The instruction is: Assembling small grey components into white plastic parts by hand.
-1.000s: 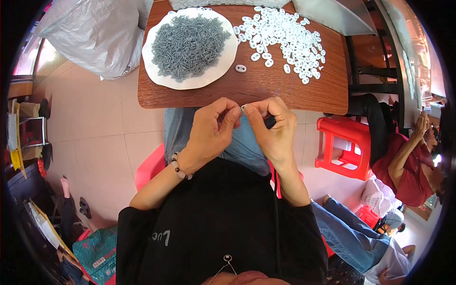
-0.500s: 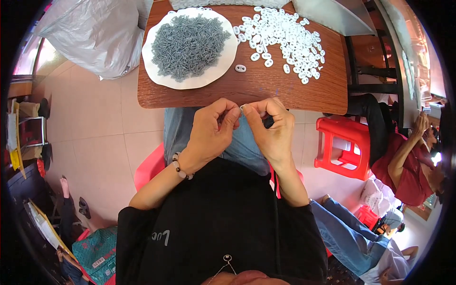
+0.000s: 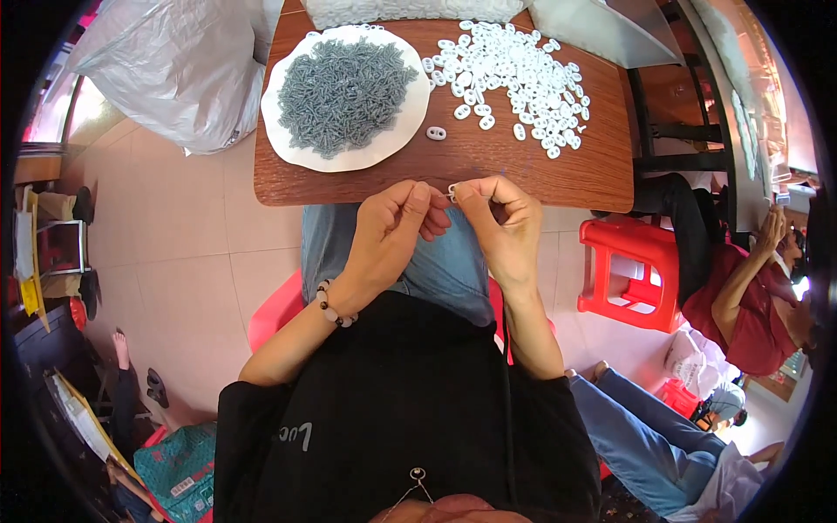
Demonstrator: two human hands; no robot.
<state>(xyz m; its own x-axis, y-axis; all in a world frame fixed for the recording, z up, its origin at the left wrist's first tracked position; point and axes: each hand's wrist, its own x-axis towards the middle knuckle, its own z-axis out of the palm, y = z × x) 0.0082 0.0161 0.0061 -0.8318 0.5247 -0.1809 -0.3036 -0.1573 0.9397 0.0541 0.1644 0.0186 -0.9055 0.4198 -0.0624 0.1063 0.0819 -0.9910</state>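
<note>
Over the table's near edge my two hands meet almost tip to tip. My right hand (image 3: pixel 504 225) pinches a small white oval piece (image 3: pixel 452 189) between thumb and forefinger. My left hand (image 3: pixel 394 228), with a beaded bracelet on its wrist, is closed in a pinch beside it; a tiny thing at its fingertips is too small to name. Ahead lies a wavy-rimmed white plate (image 3: pixel 272 113) heaped with small grey ribbed plastic pieces (image 3: pixel 344 94). To its right spreads a loose pile of white two-holed oval pieces (image 3: pixel 514 74). One white oval piece (image 3: pixel 436 133) lies apart, near the plate.
The brown wooden table (image 3: pixel 366 185) ends just before my lap. A large grey plastic bag (image 3: pixel 174 74) stands at the left. At the right are a red stool (image 3: pixel 632 270) and a seated person in dark red (image 3: pixel 741 305). White packaging (image 3: pixel 418 10) lines the far edge.
My left fingers have loosened and spread a little, their tips shifting slightly. More of the white oval piece shows in my right fingers. The view has tilted slightly.
</note>
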